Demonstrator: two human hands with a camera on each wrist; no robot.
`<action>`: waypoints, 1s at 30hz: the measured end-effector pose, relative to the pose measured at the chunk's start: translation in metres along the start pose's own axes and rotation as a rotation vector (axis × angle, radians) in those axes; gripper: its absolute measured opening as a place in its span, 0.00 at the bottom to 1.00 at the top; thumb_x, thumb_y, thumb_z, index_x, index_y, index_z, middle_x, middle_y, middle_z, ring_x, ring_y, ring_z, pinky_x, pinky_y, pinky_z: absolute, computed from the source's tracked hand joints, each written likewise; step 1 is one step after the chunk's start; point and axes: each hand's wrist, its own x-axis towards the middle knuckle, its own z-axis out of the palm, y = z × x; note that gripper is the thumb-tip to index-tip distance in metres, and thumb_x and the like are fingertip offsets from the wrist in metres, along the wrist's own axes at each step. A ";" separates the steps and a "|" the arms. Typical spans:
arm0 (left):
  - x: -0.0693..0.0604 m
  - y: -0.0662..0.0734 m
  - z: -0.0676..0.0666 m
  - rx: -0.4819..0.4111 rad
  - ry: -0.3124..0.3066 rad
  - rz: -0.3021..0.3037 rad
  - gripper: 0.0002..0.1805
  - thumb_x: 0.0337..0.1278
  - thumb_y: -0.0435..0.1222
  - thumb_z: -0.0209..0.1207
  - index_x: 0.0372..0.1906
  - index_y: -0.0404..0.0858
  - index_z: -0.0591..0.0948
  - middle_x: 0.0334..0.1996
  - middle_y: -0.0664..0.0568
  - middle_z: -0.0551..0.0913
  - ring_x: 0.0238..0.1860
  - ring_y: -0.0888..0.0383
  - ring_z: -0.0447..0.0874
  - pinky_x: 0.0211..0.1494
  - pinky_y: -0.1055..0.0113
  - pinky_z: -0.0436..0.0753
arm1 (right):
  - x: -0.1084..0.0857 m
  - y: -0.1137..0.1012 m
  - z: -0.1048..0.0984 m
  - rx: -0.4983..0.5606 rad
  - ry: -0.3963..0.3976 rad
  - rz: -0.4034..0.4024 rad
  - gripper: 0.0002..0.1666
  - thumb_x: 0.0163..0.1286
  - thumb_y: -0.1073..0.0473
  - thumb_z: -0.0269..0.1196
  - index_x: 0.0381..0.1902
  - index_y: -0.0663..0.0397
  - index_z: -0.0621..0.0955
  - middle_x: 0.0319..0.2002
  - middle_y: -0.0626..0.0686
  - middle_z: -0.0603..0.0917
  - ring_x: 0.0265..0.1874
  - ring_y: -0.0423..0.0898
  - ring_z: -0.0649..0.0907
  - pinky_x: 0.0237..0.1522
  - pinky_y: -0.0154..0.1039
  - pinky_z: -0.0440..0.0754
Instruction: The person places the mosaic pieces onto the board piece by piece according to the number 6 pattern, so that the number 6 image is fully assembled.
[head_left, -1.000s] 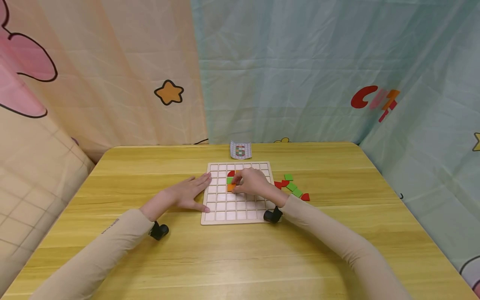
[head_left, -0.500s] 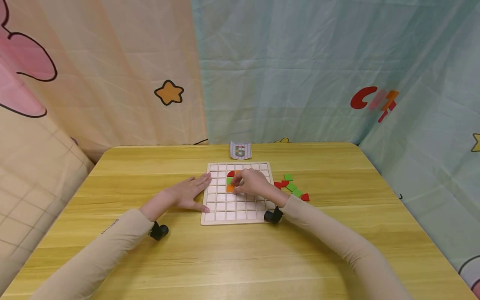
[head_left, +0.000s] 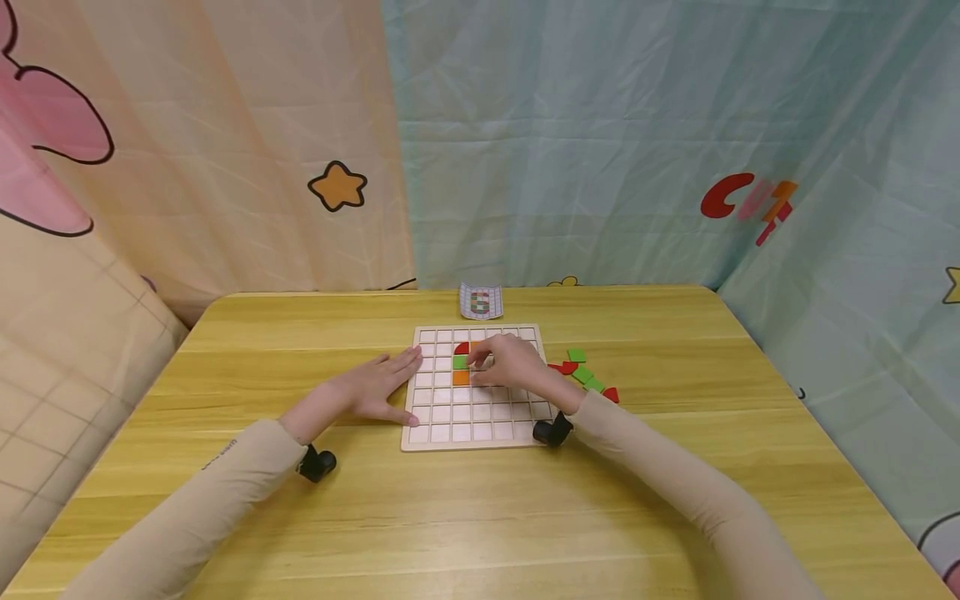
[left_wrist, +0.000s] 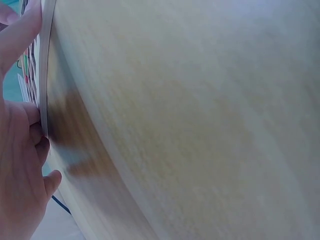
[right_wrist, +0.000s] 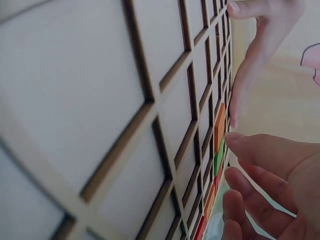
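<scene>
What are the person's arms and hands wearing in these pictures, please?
The left sleeve and right sleeve are long and beige, the left with small dark lettering too small to read. A black camera sits at the left wrist and another at the right. The left hand and right hand are gloveless.

Basically just resting the left hand (head_left: pixel 377 388) palm down, thumb (head_left: pixel 399 414) spread well away from the fingers (head_left: pixel 406 360). Holding the right hand (head_left: pixel 513 362) kinda loosely bent, thumb and fingertips (right_wrist: pixel 232 176) apart. Angling both arms (head_left: pixel 195 504) inward, too.
</scene>
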 end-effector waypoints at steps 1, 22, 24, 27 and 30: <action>0.000 0.000 0.000 0.002 0.002 0.000 0.59 0.54 0.67 0.53 0.76 0.32 0.44 0.78 0.41 0.39 0.78 0.46 0.40 0.77 0.45 0.48 | -0.001 0.002 -0.002 0.006 0.004 -0.004 0.11 0.58 0.54 0.71 0.40 0.45 0.87 0.36 0.44 0.87 0.33 0.39 0.82 0.34 0.33 0.77; -0.001 0.001 0.000 -0.011 0.014 0.003 0.58 0.55 0.65 0.54 0.76 0.31 0.45 0.77 0.40 0.40 0.78 0.45 0.41 0.77 0.44 0.49 | -0.037 0.056 -0.034 0.063 0.152 0.037 0.14 0.60 0.55 0.69 0.44 0.50 0.86 0.38 0.49 0.87 0.21 0.41 0.75 0.23 0.34 0.72; -0.001 0.001 0.000 -0.010 0.013 0.003 0.58 0.55 0.65 0.54 0.76 0.31 0.45 0.77 0.39 0.40 0.78 0.45 0.41 0.77 0.44 0.49 | -0.042 0.062 -0.037 0.073 0.166 0.043 0.14 0.60 0.56 0.69 0.44 0.51 0.86 0.38 0.50 0.87 0.21 0.42 0.76 0.23 0.34 0.72; 0.000 0.001 0.001 -0.007 0.013 0.003 0.59 0.54 0.66 0.54 0.76 0.31 0.45 0.77 0.40 0.40 0.78 0.45 0.41 0.77 0.44 0.48 | -0.049 0.072 -0.041 0.085 0.197 0.052 0.13 0.60 0.57 0.69 0.43 0.52 0.86 0.38 0.51 0.87 0.24 0.43 0.77 0.26 0.34 0.73; 0.001 0.000 0.002 -0.003 0.011 -0.002 0.59 0.54 0.67 0.54 0.76 0.32 0.44 0.78 0.40 0.40 0.78 0.46 0.41 0.77 0.45 0.48 | -0.057 0.081 -0.045 0.095 0.224 0.064 0.13 0.60 0.56 0.69 0.42 0.52 0.86 0.38 0.52 0.87 0.26 0.44 0.78 0.29 0.35 0.75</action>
